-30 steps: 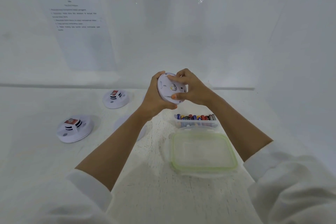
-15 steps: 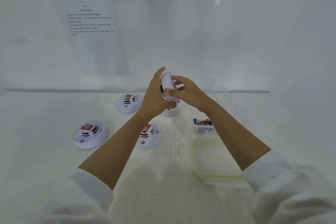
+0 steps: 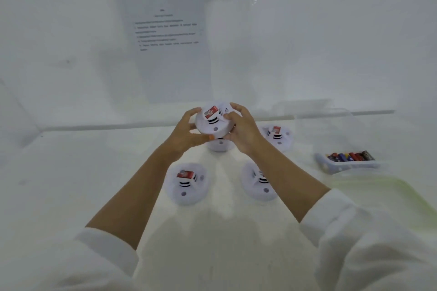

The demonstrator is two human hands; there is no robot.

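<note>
Gripping 1 round white smoke alarm (image 3: 214, 119) with both hands, raised above the desk (image 3: 71, 184), well clear of the surface. Turned face-up toward the camera, with a red label and black slots showing on top. Clasped on its left edge by the left hand (image 3: 186, 133), fingers curled over the rim and thumb under the near side. Clasped on its right edge by the right hand (image 3: 242, 131), fingers curled over the top.

Lying on the desk underneath, 4 more of the same kind:
- a far alarm (image 3: 218, 146), mostly hidden below the hands
- a right alarm (image 3: 277, 138), just beside the right wrist
- a near-left alarm (image 3: 186, 184), between the 2 forearms
- a near-right alarm (image 3: 256, 186), partly covered by the right forearm

Off to the right, a clear tray (image 3: 331, 166) holding a row of coloured batteries (image 3: 350, 156). Nearer than that, a blurred green-edged lid (image 3: 402, 186). Taped to the wall behind, a printed sheet (image 3: 170, 30), too blurred to read.
</note>
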